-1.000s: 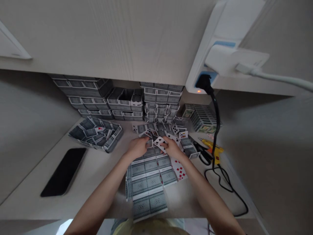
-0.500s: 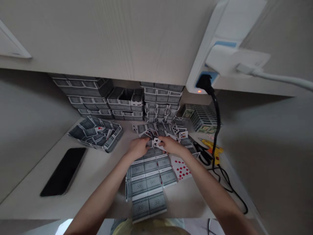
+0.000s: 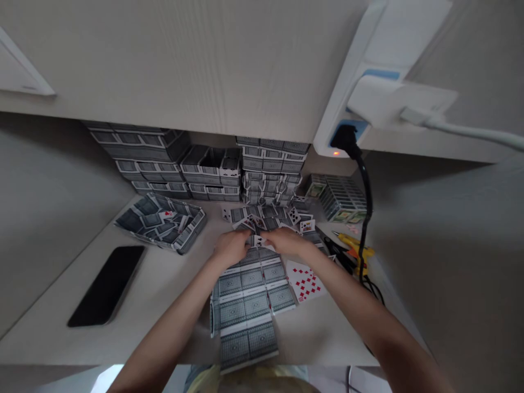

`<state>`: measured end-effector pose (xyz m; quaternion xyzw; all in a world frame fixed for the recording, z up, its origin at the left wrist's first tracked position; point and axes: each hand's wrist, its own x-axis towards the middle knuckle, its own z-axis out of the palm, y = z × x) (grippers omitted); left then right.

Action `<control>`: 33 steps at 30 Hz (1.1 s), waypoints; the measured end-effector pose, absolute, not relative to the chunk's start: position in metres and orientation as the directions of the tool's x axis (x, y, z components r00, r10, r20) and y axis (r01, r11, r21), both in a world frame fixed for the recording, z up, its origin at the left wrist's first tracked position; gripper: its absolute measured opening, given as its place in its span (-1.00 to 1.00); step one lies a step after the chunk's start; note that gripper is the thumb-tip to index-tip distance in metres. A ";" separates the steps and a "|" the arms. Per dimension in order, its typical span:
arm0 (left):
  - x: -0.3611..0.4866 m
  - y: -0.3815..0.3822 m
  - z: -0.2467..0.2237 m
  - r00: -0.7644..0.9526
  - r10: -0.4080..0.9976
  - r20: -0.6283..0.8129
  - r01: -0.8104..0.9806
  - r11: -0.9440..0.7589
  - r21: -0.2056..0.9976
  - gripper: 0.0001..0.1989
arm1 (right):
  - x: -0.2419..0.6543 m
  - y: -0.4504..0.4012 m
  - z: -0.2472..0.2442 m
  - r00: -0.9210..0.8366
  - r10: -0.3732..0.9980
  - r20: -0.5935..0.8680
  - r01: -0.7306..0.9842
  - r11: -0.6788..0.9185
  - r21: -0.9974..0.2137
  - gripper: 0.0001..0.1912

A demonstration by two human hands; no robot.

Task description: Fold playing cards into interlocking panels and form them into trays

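Observation:
A panel of joined playing cards (image 3: 245,303), backs up in rows, lies before me and reaches over the table's front edge. My left hand (image 3: 232,245) is closed round its far left end, the thumb on top. From the right, my right hand (image 3: 286,240) pinches a face-up playing card (image 3: 258,240) against the panel's far end. That card lies between both thumbs and is partly hidden by my fingers. Loose playing cards (image 3: 293,216) are scattered just beyond my hands. A large ten-of-diamonds card (image 3: 305,281) lies under my right forearm.
Stacked boxes made of cards (image 3: 272,164) line the back under a low overhanging board (image 3: 184,65). At left are a card tray (image 3: 192,232) and a black phone (image 3: 106,286). A yellow glue gun (image 3: 347,240), scissors (image 3: 341,259) and a black cable (image 3: 366,196) lie right.
My right hand has brought the face-up card down and slightly left onto the panel's far end, covering more of it. The right forearm has swung a little outward. My left hand stays put.

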<state>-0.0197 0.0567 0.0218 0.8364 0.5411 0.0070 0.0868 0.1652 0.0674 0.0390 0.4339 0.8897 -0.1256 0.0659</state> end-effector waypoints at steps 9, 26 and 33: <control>-0.017 0.051 0.025 0.419 0.903 -0.093 0.905 -0.406 0.132 -0.82 | 0.156 0.076 0.040 -0.647 0.742 -0.176 0.762 0.633 -0.133 -0.80; -0.011 0.047 0.032 0.388 0.908 -0.157 0.917 -0.365 0.158 -0.82 | 0.160 0.081 0.028 -0.646 0.754 -0.118 0.727 0.560 -0.397 -0.85; -0.012 0.048 0.028 0.414 0.904 -0.112 0.905 -0.395 0.158 -0.81 | 0.155 0.074 0.029 -0.605 0.791 -0.096 0.759 0.536 -0.370 -0.86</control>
